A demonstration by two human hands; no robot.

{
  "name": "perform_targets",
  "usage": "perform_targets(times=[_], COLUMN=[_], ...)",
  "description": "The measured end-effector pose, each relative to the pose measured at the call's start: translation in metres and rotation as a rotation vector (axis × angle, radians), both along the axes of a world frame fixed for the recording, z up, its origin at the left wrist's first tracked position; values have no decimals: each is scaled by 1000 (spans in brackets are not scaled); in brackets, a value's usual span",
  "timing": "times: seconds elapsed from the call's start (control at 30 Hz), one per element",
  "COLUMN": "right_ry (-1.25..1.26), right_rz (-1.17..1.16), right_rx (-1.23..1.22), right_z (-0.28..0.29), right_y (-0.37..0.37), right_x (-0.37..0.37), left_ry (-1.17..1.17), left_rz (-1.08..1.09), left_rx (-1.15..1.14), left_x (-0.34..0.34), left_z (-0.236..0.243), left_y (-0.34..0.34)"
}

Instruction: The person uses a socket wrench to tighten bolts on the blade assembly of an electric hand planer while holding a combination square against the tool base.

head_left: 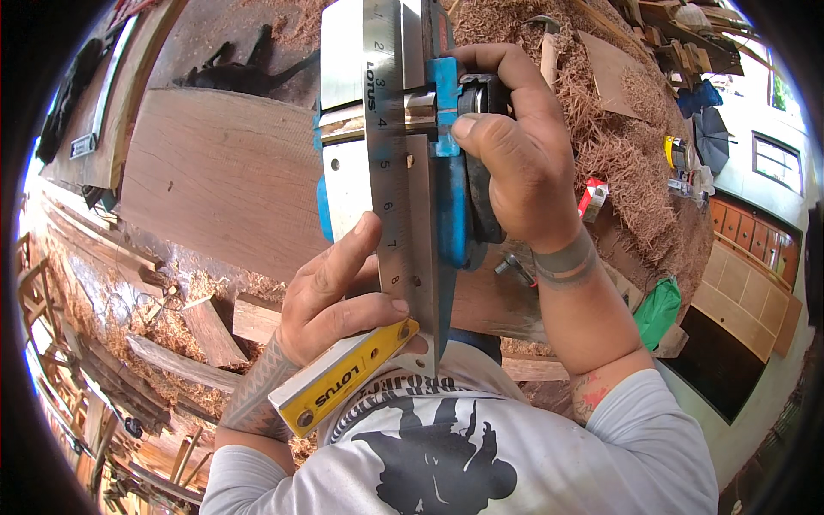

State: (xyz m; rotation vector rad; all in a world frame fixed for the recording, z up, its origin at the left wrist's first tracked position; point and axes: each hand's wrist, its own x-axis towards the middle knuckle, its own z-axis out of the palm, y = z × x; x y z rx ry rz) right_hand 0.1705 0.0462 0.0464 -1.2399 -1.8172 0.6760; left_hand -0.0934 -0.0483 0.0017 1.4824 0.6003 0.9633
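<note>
An electric hand planer [345, 60] with a blue body is turned sole up in front of my chest. Its cutter slot [343, 123] shows between the two metal sole plates. My right hand [530, 159] grips the planer from the right side, thumb on the blue housing. Lengthwise along the sole lies the steel blade of a try square [384, 176]. My left hand [322, 296] is closed on this square, index fingertip on the blade and another finger by the yellow handle [348, 375]. The left thumb is mostly hidden behind the tools.
A wide wooden board [215, 172] lies beneath at left, with a black cat [240, 73] beyond it. Wood shavings [601, 146] heap up at right, near a red-and-white box [592, 199] and a green bag [659, 313]. Timber offcuts [210, 330] lie at lower left.
</note>
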Motion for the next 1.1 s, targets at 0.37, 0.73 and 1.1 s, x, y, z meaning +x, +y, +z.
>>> perform_targets(times=[0.37,0.73,1.1], right_ry=[-91,-155,-199], right_rz=[57,99,140], right_rx=[172,201,169], right_z=[-8,-3,1], right_y=[4,3,3], right_x=[4,8,9], left_ry=[2,2,1], left_rz=[0,-2,6], left_rx=[10,20,28], left_x=[1,1,0], left_z=[0,1,2], left_y=[0,0,1])
